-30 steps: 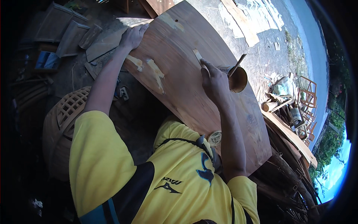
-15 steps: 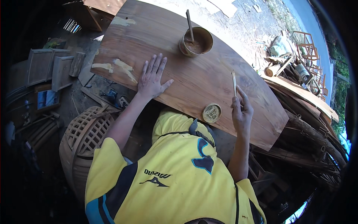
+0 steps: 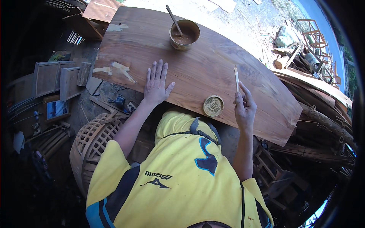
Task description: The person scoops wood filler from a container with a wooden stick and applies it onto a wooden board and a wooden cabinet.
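Observation:
A wide brown wooden board (image 3: 205, 72) with curved edges lies in front of me. My left hand (image 3: 156, 84) rests flat on it near its close edge, fingers spread. In my right hand (image 3: 245, 107) is a narrow flat spatula (image 3: 236, 79), pinched between thumb and fingers over the right part of the board, a bit of tan paste at its tip. A bowl (image 3: 185, 46) of brown paste stands toward the far edge, a stick (image 3: 173, 19) leaning in it. Between my hands, by the near edge, sits a small round lid (image 3: 213, 105) smeared with paste.
Pale filler patches (image 3: 121, 69) mark the board's left end. A woven basket-like frame (image 3: 93, 142) stands at lower left, wooden drawers (image 3: 46, 79) beyond it. Stacked planks and logs (image 3: 323, 119) lie at the right, with chair frames (image 3: 313, 34) behind.
The whole view has turned slightly, so the board, bowl and lid sit differently in the picture. Both hands keep their poses, the left flat on the board, the right holding the spatula.

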`<action>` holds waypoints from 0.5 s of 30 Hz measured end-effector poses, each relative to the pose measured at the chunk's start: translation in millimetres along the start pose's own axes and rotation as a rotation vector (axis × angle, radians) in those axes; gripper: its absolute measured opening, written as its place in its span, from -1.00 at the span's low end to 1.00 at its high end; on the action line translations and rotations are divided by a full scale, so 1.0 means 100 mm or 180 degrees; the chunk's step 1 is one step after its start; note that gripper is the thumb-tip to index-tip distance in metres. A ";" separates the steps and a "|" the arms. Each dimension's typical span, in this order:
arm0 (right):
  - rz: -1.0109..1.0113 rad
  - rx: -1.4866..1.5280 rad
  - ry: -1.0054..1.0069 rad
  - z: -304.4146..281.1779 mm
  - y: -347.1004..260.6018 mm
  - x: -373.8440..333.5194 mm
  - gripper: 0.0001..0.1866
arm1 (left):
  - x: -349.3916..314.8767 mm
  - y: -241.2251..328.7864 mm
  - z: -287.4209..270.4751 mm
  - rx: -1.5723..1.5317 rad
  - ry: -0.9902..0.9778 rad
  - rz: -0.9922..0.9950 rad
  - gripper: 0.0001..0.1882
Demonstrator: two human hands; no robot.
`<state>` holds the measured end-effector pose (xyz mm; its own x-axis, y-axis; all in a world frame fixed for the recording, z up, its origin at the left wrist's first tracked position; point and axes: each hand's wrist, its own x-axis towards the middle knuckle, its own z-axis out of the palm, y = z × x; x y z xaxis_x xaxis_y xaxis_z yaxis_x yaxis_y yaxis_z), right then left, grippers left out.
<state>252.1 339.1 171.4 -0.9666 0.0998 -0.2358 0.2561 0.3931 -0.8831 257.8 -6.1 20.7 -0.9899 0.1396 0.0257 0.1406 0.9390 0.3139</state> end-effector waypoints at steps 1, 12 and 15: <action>0.0008 0.0051 0.0074 -0.03 0.03 -0.01 -0.54 | -0.06 0.06 -0.01 -0.0005 -0.0079 0.0080 0.05; 0.0166 0.0006 -0.0037 -0.01 0.01 0.11 -0.58 | -0.22 -0.13 -0.14 -0.0057 -0.0580 0.1383 0.30; 0.0108 0.0184 -0.0120 0.07 -0.11 0.21 -0.59 | -0.26 -0.14 -0.10 0.0006 -0.0491 0.1509 0.25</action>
<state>228.7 330.6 173.0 -0.9568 0.0774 -0.2802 0.2896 0.3365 -0.8960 281.7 -26.2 24.6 -0.8025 0.5962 0.0245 0.5748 0.7614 0.2999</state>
